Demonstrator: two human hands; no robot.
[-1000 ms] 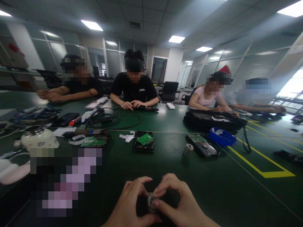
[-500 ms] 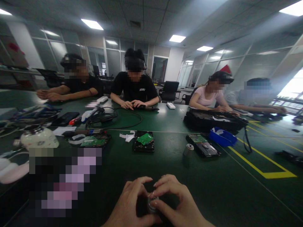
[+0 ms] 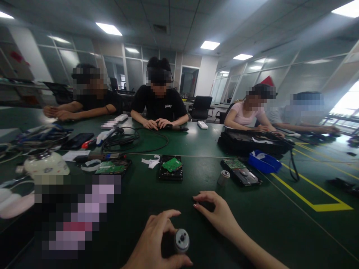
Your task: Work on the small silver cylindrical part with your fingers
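A small silver metal cylinder, which looks like a small electric motor (image 3: 182,241), stands with its round end up, showing a dark centre and small holes. My left hand (image 3: 157,239) curls around it from the left, the thumb in front and the index finger raised off it. Up and to the right, apart from the motor, my right hand (image 3: 214,209) pinches thumb and fingertips together on a tiny bit too small to name. Beyond it a second metal cylinder (image 3: 224,178) stands on the green table (image 3: 179,198).
A hard drive with a green circuit board (image 3: 171,168) lies ahead, another hard drive (image 3: 242,172) to the right. Behind that are a blue tray (image 3: 265,163) and a black case (image 3: 252,142). Cables and a pale pot (image 3: 46,164) fill the left. Several people sit opposite.
My right hand has lifted off the motor's top and moved up and to the right, uncovering the end face. My left hand stays around the motor.
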